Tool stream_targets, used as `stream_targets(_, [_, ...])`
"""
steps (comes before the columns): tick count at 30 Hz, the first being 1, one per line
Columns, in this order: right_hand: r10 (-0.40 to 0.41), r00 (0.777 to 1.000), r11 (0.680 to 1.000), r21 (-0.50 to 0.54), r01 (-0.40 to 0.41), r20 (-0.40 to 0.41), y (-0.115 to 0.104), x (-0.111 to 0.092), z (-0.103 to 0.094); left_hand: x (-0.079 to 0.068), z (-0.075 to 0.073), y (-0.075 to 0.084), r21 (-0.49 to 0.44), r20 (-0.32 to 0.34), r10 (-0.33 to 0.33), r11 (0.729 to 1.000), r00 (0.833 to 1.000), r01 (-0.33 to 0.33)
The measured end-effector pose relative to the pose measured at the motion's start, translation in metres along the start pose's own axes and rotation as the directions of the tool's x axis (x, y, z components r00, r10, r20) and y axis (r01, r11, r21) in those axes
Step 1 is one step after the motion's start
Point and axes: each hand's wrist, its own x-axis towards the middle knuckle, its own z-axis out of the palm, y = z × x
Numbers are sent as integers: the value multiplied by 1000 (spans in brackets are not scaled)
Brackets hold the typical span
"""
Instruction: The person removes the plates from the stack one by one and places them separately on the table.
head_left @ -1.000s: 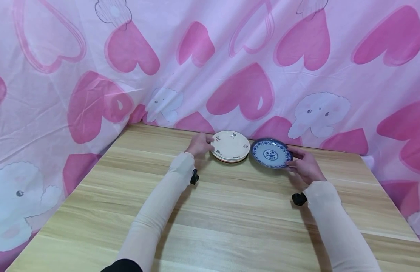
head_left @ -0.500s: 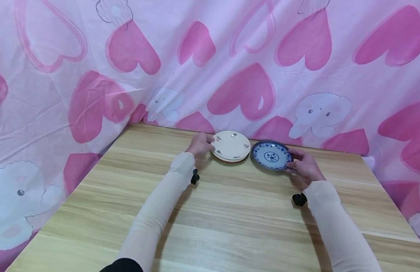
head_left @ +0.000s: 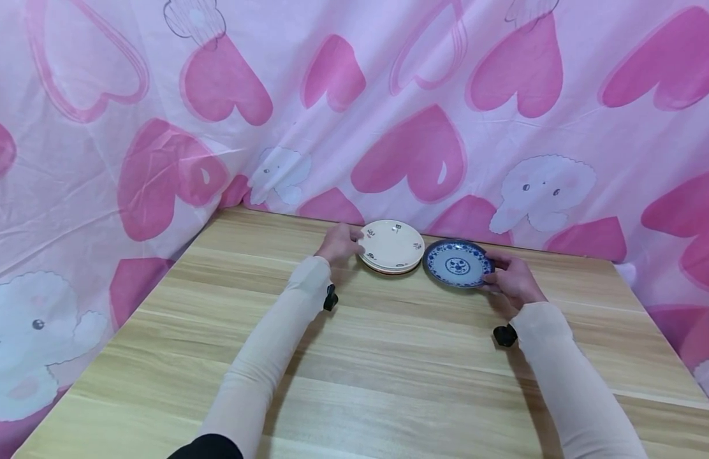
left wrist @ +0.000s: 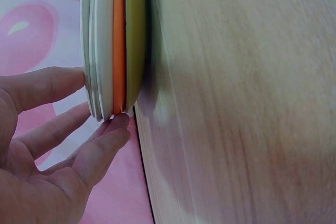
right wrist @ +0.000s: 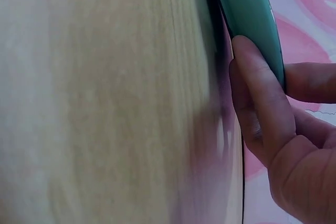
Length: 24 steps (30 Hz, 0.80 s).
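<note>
A stack of plates [head_left: 392, 245] stands near the table's back edge, with a white plate with small dark motifs on top. In the left wrist view its rims show white, then an orange plate [left wrist: 119, 51], then an olive plate [left wrist: 135, 40] lowest. My left hand [head_left: 338, 243] holds the stack's left rim, its bent fingers spread from the upper plates to the lower ones. My right hand [head_left: 516, 279] pinches the right rim of a blue-and-white patterned plate [head_left: 458, 264], close over the table and just right of the stack. This plate's underside is teal in the right wrist view.
The wood-grain table [head_left: 360, 376] reaches toward me from both plates. A pink curtain [head_left: 308, 146] with hearts and white cartoon animals hangs right behind its back edge and along the left side.
The blue-and-white plate in my right hand has come down slightly and its tilt has lessened. My left hand stays at the stack.
</note>
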Motion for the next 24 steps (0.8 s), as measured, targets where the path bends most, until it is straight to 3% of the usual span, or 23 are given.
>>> stream_targets(13, [-25, 1000, 990, -138, 25, 3, -1, 9, -4, 0, -1, 1, 25, -27, 4, 1000, 1000, -3])
stream_targets(24, [-12, 1000, 963, -268, 5, -23, 0, 14, -6, -2, 0, 0, -6, -4, -2, 1000, 1000, 2])
